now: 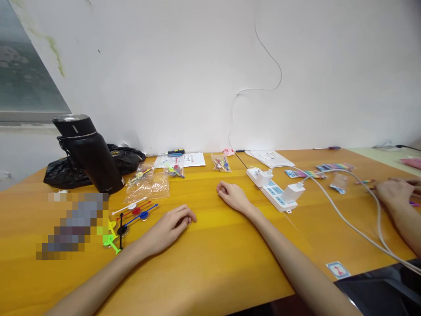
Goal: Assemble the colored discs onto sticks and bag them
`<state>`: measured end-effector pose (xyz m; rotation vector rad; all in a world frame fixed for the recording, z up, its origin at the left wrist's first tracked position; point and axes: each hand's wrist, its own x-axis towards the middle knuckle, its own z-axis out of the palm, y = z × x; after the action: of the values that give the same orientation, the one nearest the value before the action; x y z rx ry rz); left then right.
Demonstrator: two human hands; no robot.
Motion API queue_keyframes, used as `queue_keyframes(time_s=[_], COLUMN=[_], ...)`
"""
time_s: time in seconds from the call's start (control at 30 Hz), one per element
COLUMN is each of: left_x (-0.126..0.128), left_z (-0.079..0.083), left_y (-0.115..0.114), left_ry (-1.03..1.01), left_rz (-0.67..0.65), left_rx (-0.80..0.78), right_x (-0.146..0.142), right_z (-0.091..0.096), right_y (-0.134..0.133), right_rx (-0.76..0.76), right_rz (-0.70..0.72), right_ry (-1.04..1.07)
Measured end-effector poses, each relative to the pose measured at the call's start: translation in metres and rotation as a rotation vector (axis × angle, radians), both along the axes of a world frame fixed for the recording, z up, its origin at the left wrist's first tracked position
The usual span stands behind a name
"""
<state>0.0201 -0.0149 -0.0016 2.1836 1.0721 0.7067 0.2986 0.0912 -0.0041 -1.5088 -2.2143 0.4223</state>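
Note:
My left hand (171, 226) rests on the yellow wooden table (210, 263), fingers curled loosely, holding nothing I can see. Just left of it lie several coloured plastic sticks with round discs (134, 213): white, red, blue, black, green and yellow. My right hand (232, 195) lies on the table further back, fingers curled under in a loose fist, with nothing visible in it. A white power strip (272, 191) with two white plugs sits to its right.
A black flask (90, 153) stands tilted at the left before a black bag (66, 171). Clear plastic bags (149, 182) with small coloured parts, papers and a screwdriver (176, 152) lie near the wall. Another person's hand (393, 193) works at the right. White cables cross the table.

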Motion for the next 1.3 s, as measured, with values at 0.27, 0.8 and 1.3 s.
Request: queue_keyframes(time_s=[0.27, 0.8, 1.3], left_x=[0.001, 0.003, -0.045], left_z=[0.003, 0.009, -0.006], left_y=[-0.002, -0.004, 0.021], left_ry=[0.016, 0.075, 0.669], left_rz=[-0.016, -0.022, 0.551], left_rx=[0.031, 0.095, 0.501], right_x=[0.002, 0.004, 0.002], right_z=[0.003, -0.001, -0.001], right_y=[-0.005, -0.003, -0.003], right_rx=[0.023, 0.031, 0.039], right_rz=[0.027, 0.034, 0.031], right_ry=[0.012, 0.037, 0.014])
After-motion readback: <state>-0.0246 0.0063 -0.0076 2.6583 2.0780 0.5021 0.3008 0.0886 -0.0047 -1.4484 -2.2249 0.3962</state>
